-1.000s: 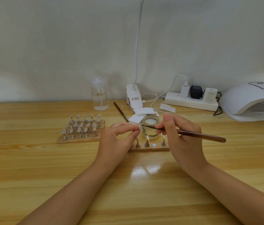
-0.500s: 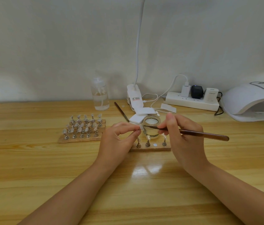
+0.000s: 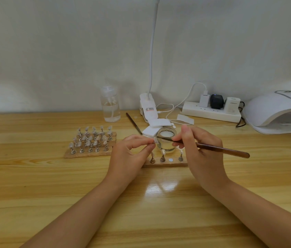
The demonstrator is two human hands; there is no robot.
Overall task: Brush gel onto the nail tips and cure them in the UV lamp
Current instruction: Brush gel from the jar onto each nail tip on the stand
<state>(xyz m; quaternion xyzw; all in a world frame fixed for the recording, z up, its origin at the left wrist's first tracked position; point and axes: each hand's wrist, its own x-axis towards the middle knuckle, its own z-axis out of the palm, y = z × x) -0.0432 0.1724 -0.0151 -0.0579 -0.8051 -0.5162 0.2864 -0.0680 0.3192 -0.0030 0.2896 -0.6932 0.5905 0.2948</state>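
Observation:
My left hand (image 3: 132,154) pinches a small clear nail tip (image 3: 155,140) between thumb and forefinger, just above a short wooden strip (image 3: 164,164) that carries three more tips on metal stands. My right hand (image 3: 200,153) grips a brown-handled brush (image 3: 221,149), and its bristle end touches the held tip. A small glass jar of gel (image 3: 167,141) stands right behind the tip. The white UV lamp (image 3: 277,111) sits at the far right, its display lit.
A wooden rack (image 3: 89,153) with several nail tips on stands lies to the left. Behind are a clear pump bottle (image 3: 110,106), a second brush (image 3: 134,123), white pads (image 3: 156,126), a clip lamp base (image 3: 148,109) and a power strip (image 3: 210,112) with cables.
Both hands stay in nearly the same place. The brush handle has shifted slightly right and down while the tip stays against the held nail tip.

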